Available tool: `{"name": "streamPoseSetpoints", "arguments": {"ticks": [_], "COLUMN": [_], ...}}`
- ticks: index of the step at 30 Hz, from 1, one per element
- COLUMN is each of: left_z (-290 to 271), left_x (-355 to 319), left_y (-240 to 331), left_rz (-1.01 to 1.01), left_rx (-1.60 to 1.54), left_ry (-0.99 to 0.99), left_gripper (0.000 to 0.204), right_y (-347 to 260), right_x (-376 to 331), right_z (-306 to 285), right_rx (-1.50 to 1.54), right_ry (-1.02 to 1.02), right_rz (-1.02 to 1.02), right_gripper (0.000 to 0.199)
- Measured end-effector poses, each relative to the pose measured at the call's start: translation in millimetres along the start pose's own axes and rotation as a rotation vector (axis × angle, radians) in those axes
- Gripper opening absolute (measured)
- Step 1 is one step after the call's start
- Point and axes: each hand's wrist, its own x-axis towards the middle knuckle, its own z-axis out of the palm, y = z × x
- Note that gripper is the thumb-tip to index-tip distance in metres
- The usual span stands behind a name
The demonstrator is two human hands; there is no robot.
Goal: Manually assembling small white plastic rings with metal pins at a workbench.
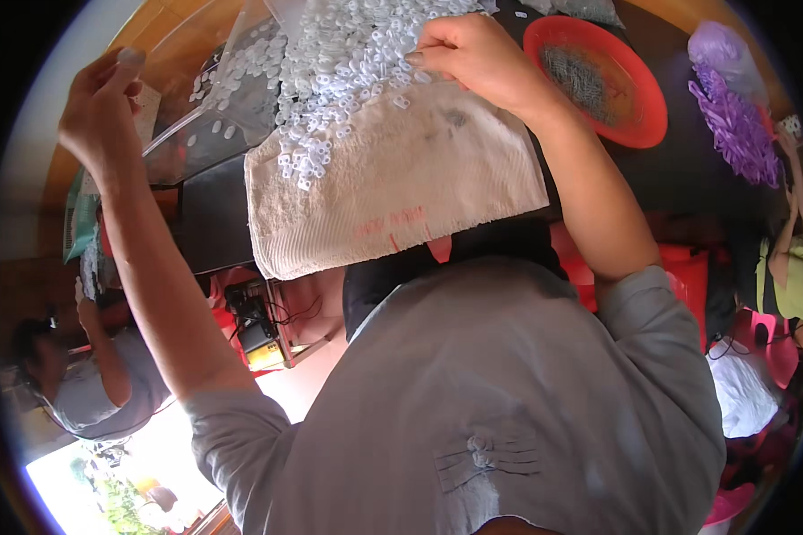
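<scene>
My left hand (103, 111) is raised at the far left, its fingers pinched around a small pale oval piece (131, 58). My right hand (477, 58) reaches to the right edge of a heap of small white plastic pieces (357, 67), many with holes in them. Its thumb and fingertips are closed together there; whatever they grip is hidden. The heap spills onto a beige towel (401, 196) with red lettering, which hangs over the table's near edge. Translucent oval pieces (250, 67) lie left of the heap.
Right of my right hand, a red plate (642, 98) holds many thin grey metal pieces (575, 80). A purple bundle of strips (732, 125) sits farther right on the dark table (214, 214). Other people are at the left (107, 374) and right (790, 267) edges.
</scene>
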Motion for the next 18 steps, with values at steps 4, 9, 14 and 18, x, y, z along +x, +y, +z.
{"name": "streamPoseSetpoints", "arguments": {"ticks": [4, 9, 14, 18], "left_z": [28, 103, 128, 126], "left_x": [-20, -137, -182, -183], "left_y": [-5, 19, 10, 11], "left_rz": [0.435, 0.269, 0.404, 0.329], "left_rx": [0.316, -0.114, 0.024, 0.004], "left_ry": [0.028, -0.68, -0.813, -0.831], "left_gripper": [0.026, 0.01, 0.009, 0.009], "right_y": [10, -8, -1, -5], "right_x": [2, -10, -3, -7], "right_z": [4, -7, 2, 1], "right_rx": [-0.1, 0.001, -0.087, -0.099], "right_ry": [0.176, 0.266, 0.179, 0.176], "right_rz": [-0.204, -0.282, -0.149, -0.154], "right_gripper": [0.011, 0.012, 0.012, 0.012]}}
